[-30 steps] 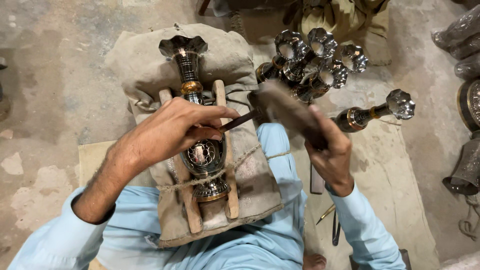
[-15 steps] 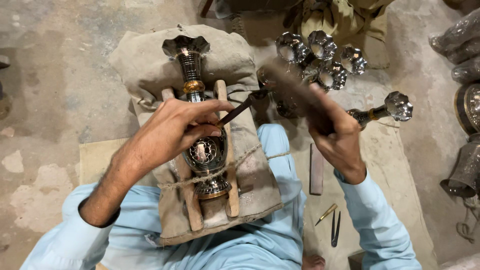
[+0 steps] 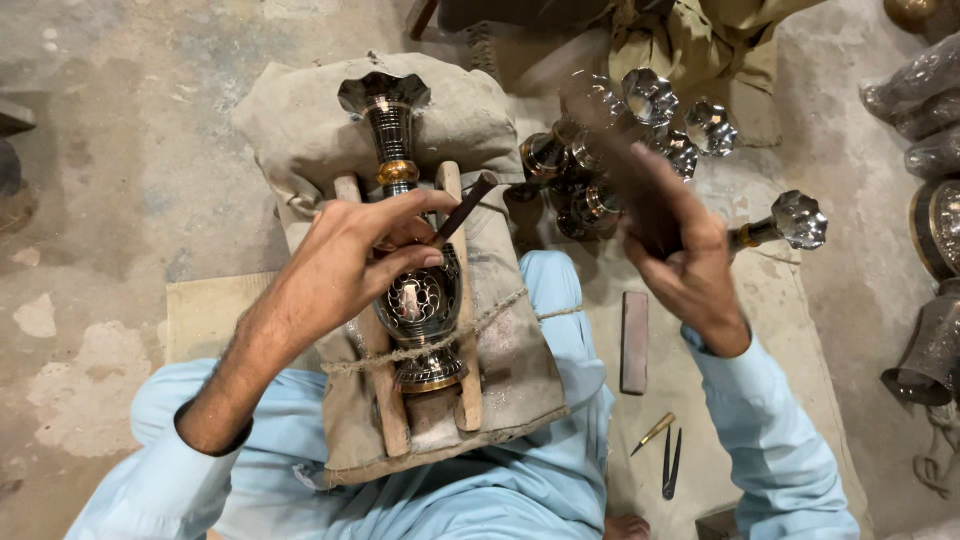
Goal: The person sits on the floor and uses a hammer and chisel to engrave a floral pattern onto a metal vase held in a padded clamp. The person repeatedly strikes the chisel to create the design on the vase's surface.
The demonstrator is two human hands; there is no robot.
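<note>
Mallet (image 3: pixel 625 175) now raised above chisel (image 3: pixel 462 210)

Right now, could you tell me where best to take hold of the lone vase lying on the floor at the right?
Probably the slim neck of the lone vase, from above: it lies on its side with flared mouth pointing right, its body hidden behind the right hand.

We count one dark engraved metal vase (image 3: pixel 415 300) lashed between two wooden slats (image 3: pixel 455 300) on one stuffed cloth sack (image 3: pixel 300 120). Beyond it stand roughly six more fluted-mouth metal vases (image 3: pixel 650 100), though blur hides some. On the floor lie one flat rectangular stone (image 3: pixel 634 342) and two small pointed tools (image 3: pixel 665 450).
</note>
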